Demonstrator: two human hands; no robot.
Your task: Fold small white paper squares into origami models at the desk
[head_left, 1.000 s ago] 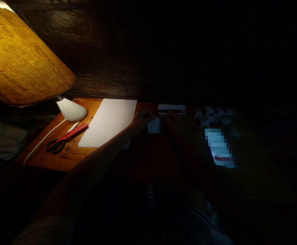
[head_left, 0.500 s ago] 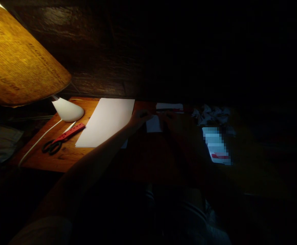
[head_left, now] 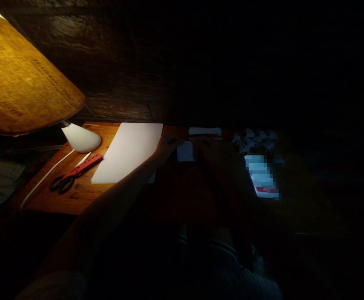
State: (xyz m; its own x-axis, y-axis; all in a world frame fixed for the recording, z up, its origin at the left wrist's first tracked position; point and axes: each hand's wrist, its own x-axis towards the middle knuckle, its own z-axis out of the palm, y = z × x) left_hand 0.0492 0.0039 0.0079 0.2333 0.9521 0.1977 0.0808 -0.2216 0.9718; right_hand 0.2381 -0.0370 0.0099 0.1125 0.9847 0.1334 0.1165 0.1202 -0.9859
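Observation:
A small white piece of paper [head_left: 186, 152] is between my two hands at the middle of the dark table. My left hand [head_left: 168, 144] is closed at its upper left edge, with the fingertips on the paper. From the other side my right hand [head_left: 204, 144] grips the upper right edge, its fingers dim in shadow. Just beyond the hands lies another white sheet [head_left: 205, 131] with a dark and red slim object [head_left: 204, 135] across it. A stack of white paper [head_left: 128, 152] lies beside my left forearm.
Scissors with black handles [head_left: 63, 183] and a red cover lie left on the table [head_left: 71, 204], near a white lamp base [head_left: 83, 139] and its cord. On the right are a lit phone [head_left: 259, 177] and several folded paper pieces [head_left: 255, 139]. A dark wall stands behind.
The whole view has shifted slightly. Both hands stay at the upper edge of the small paper, with only slight finger movement visible.

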